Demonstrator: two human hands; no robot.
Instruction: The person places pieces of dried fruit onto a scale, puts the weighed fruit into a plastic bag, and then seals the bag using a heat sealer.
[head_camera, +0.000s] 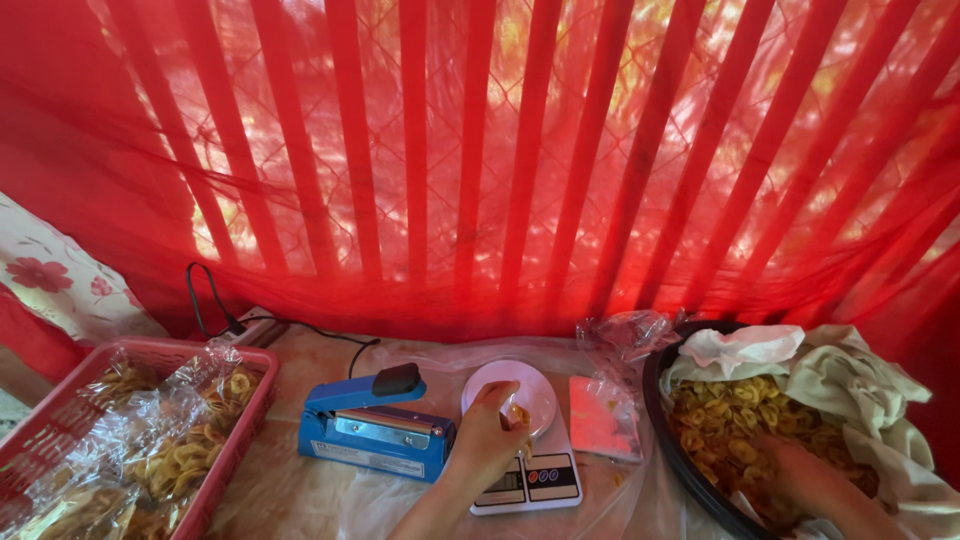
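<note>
Far left: a red plastic basket (245, 400) holding clear bags of yellow ring-shaped chips (190, 455), the bags lying flat and overlapping. Behind it, a floral cloth (55, 275) and a black cable (205, 300) running along the foot of the red curtain (480, 150). Next right: a blue heat sealer (370, 425) with a black handle knob, standing on a clear plastic sheet (300, 495) that covers the work surface. Just beside the sealer: a white digital scale (525, 470) with a round white pan. Above the pan, the left hand (487, 435), fingers pinched closed on a small clear bag (520, 415) with a few yellow chips in it; the bag hangs over the scale's pan, whether touching it cannot be told. Right of the scale: a stack of flat clear bags (603, 415), pink in this light. Far right: a wide dark round tray (670, 450) heaped with loose yellow chips (725, 420), partly covered by a pale cloth (850, 375). The right hand (815, 485) rests down among these chips, fingers buried; how far it is open cannot be told.
</note>
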